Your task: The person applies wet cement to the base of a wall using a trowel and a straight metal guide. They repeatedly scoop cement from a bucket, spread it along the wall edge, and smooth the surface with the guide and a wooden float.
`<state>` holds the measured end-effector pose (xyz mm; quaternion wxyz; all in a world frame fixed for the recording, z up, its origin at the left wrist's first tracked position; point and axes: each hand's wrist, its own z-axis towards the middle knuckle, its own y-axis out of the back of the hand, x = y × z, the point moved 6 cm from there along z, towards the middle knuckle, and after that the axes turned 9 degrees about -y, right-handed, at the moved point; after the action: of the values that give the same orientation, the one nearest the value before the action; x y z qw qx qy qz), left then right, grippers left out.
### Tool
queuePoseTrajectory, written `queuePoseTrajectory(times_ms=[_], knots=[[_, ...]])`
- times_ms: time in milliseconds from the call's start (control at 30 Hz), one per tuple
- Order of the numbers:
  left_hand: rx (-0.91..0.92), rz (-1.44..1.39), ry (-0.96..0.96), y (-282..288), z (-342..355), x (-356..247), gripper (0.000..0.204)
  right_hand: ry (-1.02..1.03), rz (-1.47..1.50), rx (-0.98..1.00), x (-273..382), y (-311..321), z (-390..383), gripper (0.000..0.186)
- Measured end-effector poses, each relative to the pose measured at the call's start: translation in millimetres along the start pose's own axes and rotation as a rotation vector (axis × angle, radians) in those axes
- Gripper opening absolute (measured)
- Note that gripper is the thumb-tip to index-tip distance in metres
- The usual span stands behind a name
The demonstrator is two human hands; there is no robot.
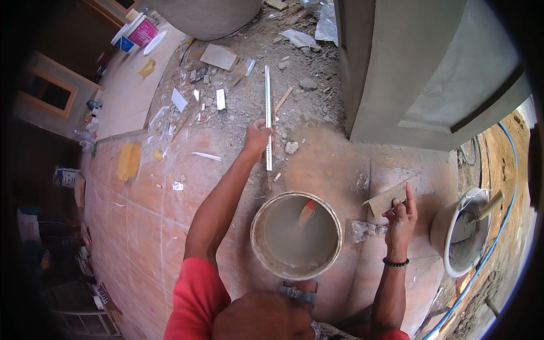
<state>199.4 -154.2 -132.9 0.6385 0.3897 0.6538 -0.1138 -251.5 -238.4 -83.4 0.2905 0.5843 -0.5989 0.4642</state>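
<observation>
My left hand (259, 137) is closed around the middle of a long white perforated strip (268, 102), which looks like a plaster corner bead, held lengthwise over the rubble. A dark beaded bracelet circles my right wrist. My right hand (401, 214) grips a flat, light brown board-like piece (386, 197), its index finger stretched along the piece's end. Beside that hand is a scraper with a wide, mortar-smeared metal blade (359, 231); whether the fingers touch its handle is hidden. Between my arms stands a round bucket (256, 258) of grey, watery liquid, with a red-and-wood-handled brush (307, 212) in it.
A tilted bucket (440, 232) with mortar and a wooden-handled tool stands at right, along a blue hose (506, 212). A grey plastered pillar (391, 73) rises at upper right. Rubble (309, 107) and scraps cover the floor ahead. Paint buckets (139, 33) stand far left.
</observation>
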Motion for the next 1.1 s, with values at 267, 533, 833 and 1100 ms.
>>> queuePoseTrajectory(times_ms=[267, 533, 833, 1100], knots=[[0.106, -0.505, 0.083, 24.2, -35.2, -43.7, 0.031, 0.006, 0.001, 0.031, -0.7, -12.6, -7.2, 0.057], [0.036, -0.593, -0.186, 62.4, -33.4, -84.9, 0.022, 0.045, -0.049, 0.034, 2.3, -6.7, -8.7, 0.056], [0.213, -0.598, 0.198, 84.2, -62.5, -47.7, 0.042, 0.064, -0.081, 0.064, 10.9, -13.5, -17.6, 0.055], [0.314, -0.685, 0.067, 82.9, -100.9, -84.7, 0.052, 0.053, -0.048, 0.118, 18.3, -25.2, -24.4, 0.056]])
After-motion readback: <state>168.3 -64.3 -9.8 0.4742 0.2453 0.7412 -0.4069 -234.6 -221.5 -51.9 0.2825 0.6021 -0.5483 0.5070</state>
